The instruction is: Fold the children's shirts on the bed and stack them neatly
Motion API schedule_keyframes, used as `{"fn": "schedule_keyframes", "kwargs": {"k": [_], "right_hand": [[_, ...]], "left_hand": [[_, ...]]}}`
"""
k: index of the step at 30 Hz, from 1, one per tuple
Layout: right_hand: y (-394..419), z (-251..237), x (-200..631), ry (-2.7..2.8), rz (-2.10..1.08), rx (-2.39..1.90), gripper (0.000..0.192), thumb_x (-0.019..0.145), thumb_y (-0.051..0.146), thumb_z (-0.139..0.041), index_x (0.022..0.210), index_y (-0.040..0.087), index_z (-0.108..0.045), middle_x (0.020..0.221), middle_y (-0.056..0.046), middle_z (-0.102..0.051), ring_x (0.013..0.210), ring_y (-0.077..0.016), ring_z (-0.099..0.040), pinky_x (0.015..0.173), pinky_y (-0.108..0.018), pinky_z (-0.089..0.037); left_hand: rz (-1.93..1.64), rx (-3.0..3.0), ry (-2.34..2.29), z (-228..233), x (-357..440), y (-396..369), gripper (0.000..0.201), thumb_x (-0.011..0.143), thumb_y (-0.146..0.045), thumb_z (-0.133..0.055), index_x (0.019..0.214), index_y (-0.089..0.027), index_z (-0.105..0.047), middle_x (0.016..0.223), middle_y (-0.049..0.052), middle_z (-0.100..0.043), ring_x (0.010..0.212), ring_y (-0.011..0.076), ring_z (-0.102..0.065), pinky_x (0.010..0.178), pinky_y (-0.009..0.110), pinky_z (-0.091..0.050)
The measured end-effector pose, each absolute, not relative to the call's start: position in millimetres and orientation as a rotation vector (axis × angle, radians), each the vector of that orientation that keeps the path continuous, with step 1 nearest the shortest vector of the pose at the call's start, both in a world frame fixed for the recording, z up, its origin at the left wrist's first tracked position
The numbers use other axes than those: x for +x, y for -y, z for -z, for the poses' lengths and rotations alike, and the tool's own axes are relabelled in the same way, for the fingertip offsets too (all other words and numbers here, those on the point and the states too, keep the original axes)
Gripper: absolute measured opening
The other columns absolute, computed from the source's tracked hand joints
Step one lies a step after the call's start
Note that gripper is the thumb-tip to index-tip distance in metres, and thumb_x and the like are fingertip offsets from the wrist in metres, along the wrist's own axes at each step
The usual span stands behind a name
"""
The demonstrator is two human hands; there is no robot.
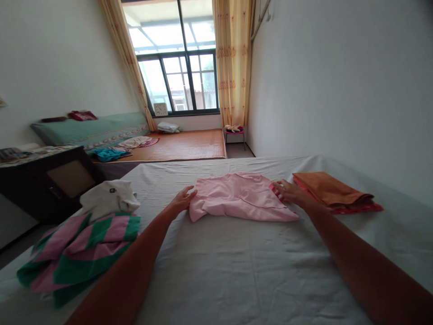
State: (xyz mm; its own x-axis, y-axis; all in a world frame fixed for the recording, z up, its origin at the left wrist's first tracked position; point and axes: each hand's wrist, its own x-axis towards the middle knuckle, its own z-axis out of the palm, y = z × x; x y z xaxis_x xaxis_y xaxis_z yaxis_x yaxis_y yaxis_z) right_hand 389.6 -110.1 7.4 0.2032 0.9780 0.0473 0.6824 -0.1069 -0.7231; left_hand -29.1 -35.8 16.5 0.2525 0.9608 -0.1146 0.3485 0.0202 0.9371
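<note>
Head view: white bed (237, 271) carries a pink garment (237, 196) mid-bed toward its far edge. Left hand (182, 200) lies open against its left end; right hand (291, 192) presses flat on its right end, beside folded orange cloth (333, 189).

Both your bare arms stretch forward, converging slightly toward 12 o'clock. Your left hand (182, 198) lies at about 11 o'clock, palm turned inward, fingers together and extended, grip loose and unclosed. Your right hand (291, 192) lies at about 1 o'clock, palm down, fingers spread flat and pointing toward 10 o'clock.
</note>
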Motion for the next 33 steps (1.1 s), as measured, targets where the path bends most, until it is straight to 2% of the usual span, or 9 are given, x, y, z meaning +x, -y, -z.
{"fn": "schedule_keyframes", "kwargs": {"k": [2,5,9,13,18,22,25,29,33], "right_hand": [[118.9,-0.7,398.1,1.499,-0.732,-1.994,0.055,0.084,0.066,-0.036,0.098,0.016,-0.055,0.076,-0.009,-0.066,0.056,-0.0170,-0.061,0.049,-0.027,-0.047],[134.6,-2.8,405.9,1.572,-0.868,-2.092,0.058,0.073,0.070,-0.053,0.096,0.017,-0.055,0.071,-0.006,-0.063,0.058,-0.0171,-0.059,0.050,-0.027,-0.045],[146.0,-12.4,410.5,1.873,-0.947,-1.753,0.062,0.061,0.055,-0.073,0.109,0.021,-0.054,0.081,-0.002,-0.061,0.070,-0.0166,-0.056,0.061,-0.026,-0.044],[149.9,-18.8,414.7,2.002,-1.015,-1.585,0.052,0.069,0.053,-0.067,0.109,0.021,-0.057,0.074,0.002,-0.055,0.067,-0.0141,-0.050,0.060,-0.024,-0.038],[154.1,-25.2,418.2,2.088,-1.192,-1.540,0.041,0.070,0.053,-0.068,0.090,0.017,-0.064,0.080,-0.002,-0.058,0.076,-0.0164,-0.051,0.064,-0.025,-0.039],[154.0,-23.6,421.9,2.066,-1.268,-1.659,0.042,0.074,0.058,-0.061,0.084,0.017,-0.064,0.072,-0.001,-0.056,0.066,-0.0147,-0.051,0.057,-0.024,-0.039],[149.3,-19.3,421.6,1.966,-1.068,-1.838,0.045,0.081,0.061,-0.049,0.073,0.017,-0.060,0.066,-0.002,-0.057,0.057,-0.0141,-0.052,0.052,-0.025,-0.037],[138.5,-12.9,406.5,1.990,-0.328,-1.928,0.037,0.087,0.049,-0.045,0.070,0.020,-0.061,0.071,-0.004,-0.064,0.066,-0.0166,-0.058,0.061,-0.027,-0.039],[129.2,1.3,384.1,1.943,-0.049,-1.926,0.027,0.088,0.041,-0.047,0.097,0.021,-0.063,0.092,-0.007,-0.069,0.082,-0.0190,-0.062,0.071,-0.027,-0.043]], "left_hand": [[-0.634,1.573,-1.286,-15.6,-39.1,42.4,0.082,0.072,-0.062,-0.060,0.137,-0.017,-0.038,0.089,0.005,-0.060,0.072,0.0138,-0.057,0.058,0.022,-0.045],[-0.409,1.751,-1.229,-20.2,-47.0,50.3,0.085,0.069,-0.056,-0.068,0.140,-0.021,-0.037,0.075,-0.001,-0.055,0.063,0.0112,-0.051,0.054,0.020,-0.042],[-0.421,1.998,-1.000,-26.7,-42.4,52.8,0.076,0.070,-0.045,-0.072,0.137,-0.022,-0.045,0.064,-0.006,-0.044,0.058,0.0083,-0.041,0.053,0.019,-0.034],[-0.620,1.854,-0.887,-32.2,-50.5,49.3,0.060,0.078,-0.046,-0.063,0.130,-0.018,-0.053,0.075,0.000,-0.054,0.066,0.0100,-0.045,0.059,0.020,-0.037],[-0.170,1.793,-0.866,-33.3,-77.3,44.3,0.045,0.071,-0.043,-0.071,0.106,-0.016,-0.070,0.063,-0.001,-0.053,0.058,0.0089,-0.044,0.053,0.019,-0.036],[-0.010,1.775,-0.893,-35.2,-84.0,43.6,0.048,0.067,-0.047,-0.072,0.106,-0.019,-0.071,0.064,0.000,-0.059,0.058,0.0105,-0.050,0.056,0.020,-0.042],[0.071,1.817,-0.971,-41.0,-87.8,43.3,0.050,0.068,-0.053,-0.068,0.104,-0.018,-0.072,0.063,0.001,-0.062,0.054,0.0113,-0.053,0.053,0.021,-0.043],[0.018,2.104,-1.148,-45.8,-83.0,41.3,0.044,0.076,-0.056,-0.057,0.087,-0.016,-0.074,0.053,0.000,-0.059,0.048,0.0112,-0.050,0.047,0.020,-0.038],[-0.468,2.509,-1.294,-30.0,-45.7,41.8,0.033,0.086,-0.038,-0.047,0.099,-0.020,-0.071,0.089,0.004,-0.070,0.079,0.0166,-0.061,0.073,0.025,-0.046]]}}
